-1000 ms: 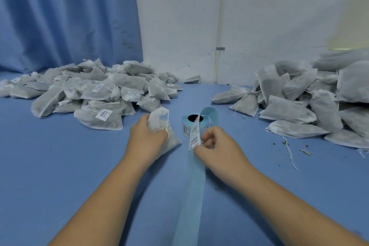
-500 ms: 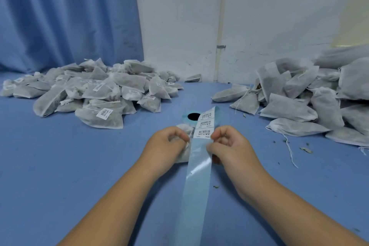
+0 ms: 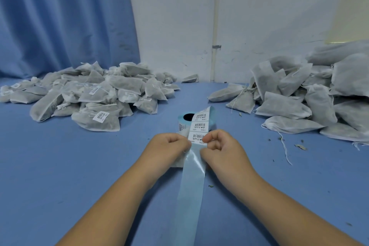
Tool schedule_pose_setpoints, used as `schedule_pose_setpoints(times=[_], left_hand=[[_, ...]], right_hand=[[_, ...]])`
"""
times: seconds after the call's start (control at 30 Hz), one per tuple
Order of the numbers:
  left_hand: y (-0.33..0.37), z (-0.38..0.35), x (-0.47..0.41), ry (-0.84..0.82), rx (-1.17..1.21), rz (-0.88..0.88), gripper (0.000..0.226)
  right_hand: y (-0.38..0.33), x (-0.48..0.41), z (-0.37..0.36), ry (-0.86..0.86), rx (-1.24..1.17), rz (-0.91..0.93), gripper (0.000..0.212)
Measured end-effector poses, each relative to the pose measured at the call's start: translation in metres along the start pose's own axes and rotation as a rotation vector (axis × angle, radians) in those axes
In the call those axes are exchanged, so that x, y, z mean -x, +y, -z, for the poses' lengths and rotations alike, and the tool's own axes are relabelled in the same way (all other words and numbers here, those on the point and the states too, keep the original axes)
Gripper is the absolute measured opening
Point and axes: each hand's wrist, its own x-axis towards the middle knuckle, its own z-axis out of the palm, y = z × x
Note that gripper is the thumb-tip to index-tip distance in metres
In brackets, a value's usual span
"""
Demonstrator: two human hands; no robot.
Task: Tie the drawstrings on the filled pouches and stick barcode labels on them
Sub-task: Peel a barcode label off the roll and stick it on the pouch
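Left hand (image 3: 167,147) and right hand (image 3: 220,147) pinch barcode label (image 3: 196,137)

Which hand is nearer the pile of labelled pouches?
Left. The left hand, holding a pouch, is right of the labelled pile; the right hand is farther right, across the label strip.

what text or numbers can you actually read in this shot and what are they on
Labels on the strip pinched by the right hand: barcodes with one printed line, too blurred to read.
Stickers on the left pile's pouches: barcodes, too small to read.
Nothing legible anywhere.
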Motion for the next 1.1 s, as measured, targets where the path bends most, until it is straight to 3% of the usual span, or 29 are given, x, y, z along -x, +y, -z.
schedule_pose_setpoints(times=[0.13,0.23,0.4,1.1], left_hand=[[-0.001,-0.0012,0.0004,0.043,-0.009,-0.03,0.028],[-0.0001,-0.0019,0.0015,0.045,-0.03,-0.076,0.022],[0.0014,-0.0046,0.0044,0.021,-0.081,-0.188,0.015],[-0.0019,-0.0067,0.005,-0.039,-0.384,-0.431,0.031]], right_hand=[[0.001,-0.0003,0.0027,0.085,0.269,0.166,0.018],[-0.0006,0.0008,0.0082,0.13,0.5,0.323,0.016],[-0.0028,0.003,0.0085,0.12,0.687,0.454,0.019],[-0.0035,0.0045,0.0079,0.129,0.847,0.454,0.022]])
